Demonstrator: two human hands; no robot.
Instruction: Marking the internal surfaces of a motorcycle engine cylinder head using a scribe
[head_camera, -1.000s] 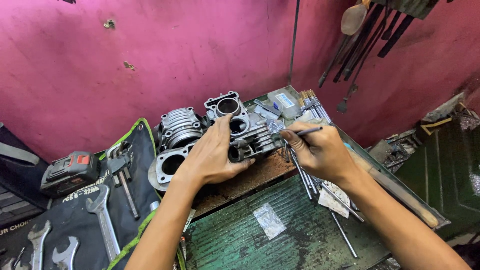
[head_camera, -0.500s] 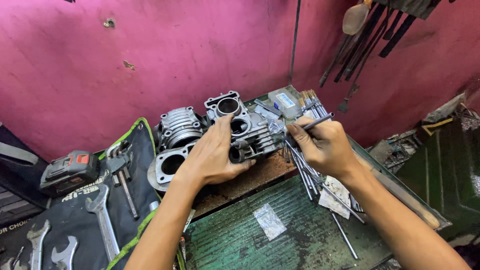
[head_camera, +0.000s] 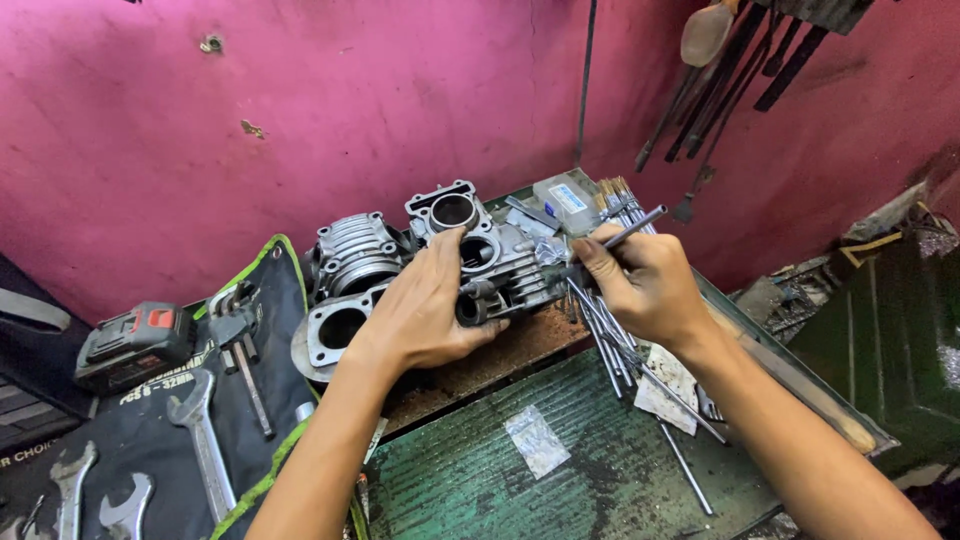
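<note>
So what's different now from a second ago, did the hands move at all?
The right hand, gripping a thin metal rod, has edged left, bringing the rod closer to the engine cylinder block. The left hand stays pressed on that block. The wrenches and loose rods haven't moved.

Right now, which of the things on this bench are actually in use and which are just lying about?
In use:
- left hand resting on the grey engine cylinder block
- right hand holding a thin metal rod at the block

Lying about:
- loose long bolts
- spare cylinders
- spanners on the tool roll
- battery pack
- small plastic bag
</note>
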